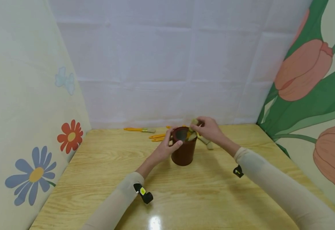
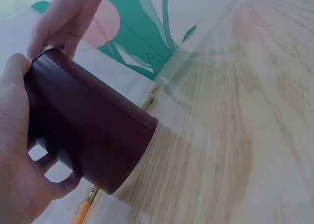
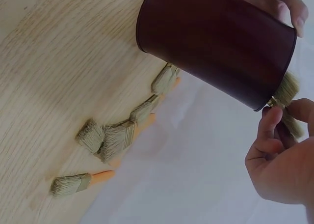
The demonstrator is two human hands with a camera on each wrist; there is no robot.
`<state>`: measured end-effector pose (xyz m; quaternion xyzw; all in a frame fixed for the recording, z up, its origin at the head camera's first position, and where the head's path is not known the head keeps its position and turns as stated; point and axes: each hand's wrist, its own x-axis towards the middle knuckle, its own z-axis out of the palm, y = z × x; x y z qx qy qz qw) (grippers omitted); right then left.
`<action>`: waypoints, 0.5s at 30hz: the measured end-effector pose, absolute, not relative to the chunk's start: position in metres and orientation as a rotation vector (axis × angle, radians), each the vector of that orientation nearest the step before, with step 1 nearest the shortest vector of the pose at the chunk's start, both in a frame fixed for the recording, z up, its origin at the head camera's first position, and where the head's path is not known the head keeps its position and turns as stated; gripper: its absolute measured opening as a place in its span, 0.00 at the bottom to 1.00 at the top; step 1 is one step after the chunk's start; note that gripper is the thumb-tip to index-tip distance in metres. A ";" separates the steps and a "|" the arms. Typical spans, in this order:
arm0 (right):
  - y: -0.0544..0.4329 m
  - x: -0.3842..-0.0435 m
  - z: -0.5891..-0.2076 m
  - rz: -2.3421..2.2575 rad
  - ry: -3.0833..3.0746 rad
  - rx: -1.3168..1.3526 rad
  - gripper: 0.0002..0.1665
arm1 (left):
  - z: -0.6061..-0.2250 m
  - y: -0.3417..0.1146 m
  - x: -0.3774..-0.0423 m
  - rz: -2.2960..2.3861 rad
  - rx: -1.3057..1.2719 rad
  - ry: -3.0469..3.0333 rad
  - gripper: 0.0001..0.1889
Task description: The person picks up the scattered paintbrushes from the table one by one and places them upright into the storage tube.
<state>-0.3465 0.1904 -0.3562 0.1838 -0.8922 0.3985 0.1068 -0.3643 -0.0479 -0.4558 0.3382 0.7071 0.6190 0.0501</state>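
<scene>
A dark maroon cylindrical cup (image 1: 183,155) (image 2: 88,121) stands upright on the wooden table. My left hand (image 1: 165,148) (image 2: 24,165) grips its left side near the rim, with the thumb at the front. At the cup's mouth, my right hand (image 1: 209,129) (image 3: 282,155) pinches a paintbrush (image 1: 194,121) just below its pale bristles, which point up. Its handle is hidden inside the cup. Another paintbrush (image 1: 192,137) leans against the inner rim, bristles up.
Behind the cup lie several orange-handled paintbrushes (image 3: 117,138), partly hidden by it in the head view. A separate paintbrush (image 1: 138,129) lies farther left near the table's back edge. A white cloth (image 1: 156,64) hangs behind; flower-patterned sheets (image 1: 305,73) flank the table (image 1: 107,166).
</scene>
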 end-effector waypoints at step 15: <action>0.191 -0.346 -0.357 1.071 -2.671 0.560 0.12 | -0.457 -0.047 -0.366 1.871 1.014 2.178 0.36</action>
